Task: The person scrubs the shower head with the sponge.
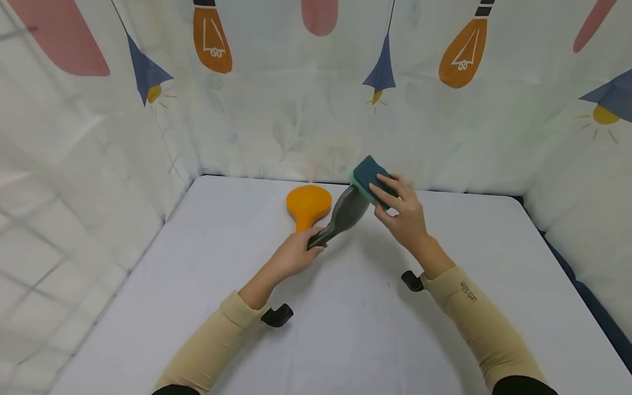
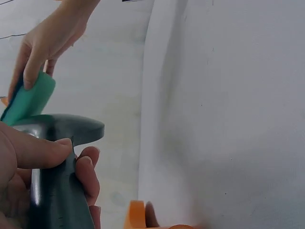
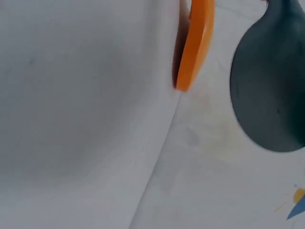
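Observation:
Raised over the table, a dark grey-green spoon (image 1: pixel 349 209) is gripped by its handle in my left hand (image 1: pixel 291 253). Its thumb lies along the handle (image 2: pixel 59 191) in the left wrist view, with the fingers curled round the other side. My right hand (image 1: pixel 404 213) pinches a sponge (image 1: pixel 371 176) with a dark teal face and a mint-green body. The sponge's green side is right at the far end of the spoon's bowl. The right wrist view shows the broad bowl (image 3: pixel 271 81) from close by, with sponge and right hand out of frame.
Just behind my left hand lies an orange paddle-shaped utensil (image 1: pixel 308 203), its handle partly hidden by that hand. A white-covered table (image 1: pixel 345 329) spreads below, with printed cloth walls (image 1: pixel 296 126) at its back and sides.

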A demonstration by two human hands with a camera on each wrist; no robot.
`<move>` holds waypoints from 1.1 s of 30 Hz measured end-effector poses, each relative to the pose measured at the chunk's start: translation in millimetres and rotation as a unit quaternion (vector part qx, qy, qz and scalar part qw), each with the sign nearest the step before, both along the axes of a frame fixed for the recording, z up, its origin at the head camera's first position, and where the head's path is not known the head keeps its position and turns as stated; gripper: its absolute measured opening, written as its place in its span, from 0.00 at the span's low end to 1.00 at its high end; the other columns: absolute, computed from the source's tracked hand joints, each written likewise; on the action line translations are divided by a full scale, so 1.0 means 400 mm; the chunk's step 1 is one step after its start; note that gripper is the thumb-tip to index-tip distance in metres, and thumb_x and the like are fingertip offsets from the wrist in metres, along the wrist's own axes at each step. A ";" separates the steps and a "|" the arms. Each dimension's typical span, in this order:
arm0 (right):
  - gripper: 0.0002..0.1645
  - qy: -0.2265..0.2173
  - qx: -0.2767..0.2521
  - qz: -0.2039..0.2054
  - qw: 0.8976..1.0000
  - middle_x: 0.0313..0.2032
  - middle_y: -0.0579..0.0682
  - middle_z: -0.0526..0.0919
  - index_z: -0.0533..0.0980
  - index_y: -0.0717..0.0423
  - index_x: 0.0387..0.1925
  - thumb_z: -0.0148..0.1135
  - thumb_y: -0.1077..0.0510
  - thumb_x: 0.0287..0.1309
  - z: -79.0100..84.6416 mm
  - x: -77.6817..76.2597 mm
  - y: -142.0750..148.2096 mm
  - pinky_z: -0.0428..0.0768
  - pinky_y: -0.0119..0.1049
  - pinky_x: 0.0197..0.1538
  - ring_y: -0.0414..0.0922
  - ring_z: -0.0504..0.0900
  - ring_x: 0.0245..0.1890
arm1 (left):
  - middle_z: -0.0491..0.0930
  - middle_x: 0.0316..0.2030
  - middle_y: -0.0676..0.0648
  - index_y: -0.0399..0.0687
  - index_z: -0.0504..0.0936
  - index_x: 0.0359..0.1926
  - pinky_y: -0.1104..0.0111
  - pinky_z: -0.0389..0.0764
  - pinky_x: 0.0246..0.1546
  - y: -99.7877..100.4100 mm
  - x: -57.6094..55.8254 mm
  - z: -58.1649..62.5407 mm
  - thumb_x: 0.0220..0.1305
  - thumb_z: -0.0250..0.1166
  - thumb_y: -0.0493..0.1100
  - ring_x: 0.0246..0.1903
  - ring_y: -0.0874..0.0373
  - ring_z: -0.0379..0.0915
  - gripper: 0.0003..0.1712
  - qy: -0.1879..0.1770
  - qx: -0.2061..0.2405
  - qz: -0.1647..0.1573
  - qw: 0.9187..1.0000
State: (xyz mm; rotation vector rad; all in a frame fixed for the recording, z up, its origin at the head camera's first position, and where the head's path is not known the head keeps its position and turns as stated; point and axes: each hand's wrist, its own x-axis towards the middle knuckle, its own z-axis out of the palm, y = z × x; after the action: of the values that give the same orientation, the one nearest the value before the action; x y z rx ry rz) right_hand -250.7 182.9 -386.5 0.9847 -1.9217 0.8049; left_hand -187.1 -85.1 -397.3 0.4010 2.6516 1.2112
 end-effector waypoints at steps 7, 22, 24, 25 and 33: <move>0.25 0.005 0.025 0.041 0.999 0.59 0.66 0.79 0.84 0.63 0.54 0.68 0.76 0.53 -0.001 0.006 -0.013 0.76 0.60 0.60 0.70 0.72 0.63 | 0.82 0.39 0.47 0.48 0.80 0.61 0.63 0.71 0.33 -0.002 0.003 -0.011 0.74 0.64 0.40 0.31 0.52 0.71 0.17 0.002 0.004 0.011 1.000; 0.24 -0.122 -0.082 -0.049 0.988 0.61 0.63 0.80 0.82 0.66 0.57 0.65 0.76 0.57 -0.047 -0.010 0.058 0.70 0.26 0.62 0.62 0.74 0.64 | 0.85 0.42 0.43 0.41 0.80 0.60 0.66 0.69 0.30 -0.016 0.024 0.035 0.74 0.61 0.37 0.36 0.45 0.76 0.16 -0.031 0.121 -0.030 0.992; 0.24 -0.135 -0.104 -0.049 0.984 0.61 0.61 0.80 0.82 0.65 0.57 0.65 0.76 0.58 -0.047 -0.008 0.054 0.71 0.26 0.61 0.61 0.75 0.63 | 0.85 0.38 0.44 0.39 0.80 0.58 0.66 0.67 0.26 -0.016 0.020 0.035 0.73 0.60 0.37 0.31 0.45 0.74 0.15 -0.026 0.139 -0.036 0.989; 0.24 -0.143 -0.115 -0.047 0.982 0.61 0.61 0.80 0.82 0.65 0.57 0.65 0.76 0.58 -0.047 -0.007 0.053 0.71 0.25 0.61 0.60 0.76 0.63 | 0.85 0.38 0.46 0.39 0.80 0.58 0.67 0.67 0.26 -0.015 0.019 0.036 0.73 0.60 0.37 0.30 0.46 0.74 0.15 -0.023 0.146 -0.037 0.988; 0.23 -0.236 -0.199 -0.022 0.951 0.61 0.63 0.79 0.79 0.68 0.60 0.62 0.75 0.63 -0.030 0.042 0.035 0.71 0.21 0.57 0.47 0.77 0.62 | 0.86 0.41 0.42 0.31 0.76 0.58 0.68 0.75 0.34 -0.017 0.010 0.014 0.74 0.61 0.37 0.31 0.50 0.75 0.17 -0.037 0.239 -0.025 0.970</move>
State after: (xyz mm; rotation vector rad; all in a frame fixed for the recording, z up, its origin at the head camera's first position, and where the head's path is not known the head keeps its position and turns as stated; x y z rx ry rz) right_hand -234.1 197.0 -398.4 0.5273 -2.0414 1.4350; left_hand -183.0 -91.8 -391.6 0.4778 2.2511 1.8061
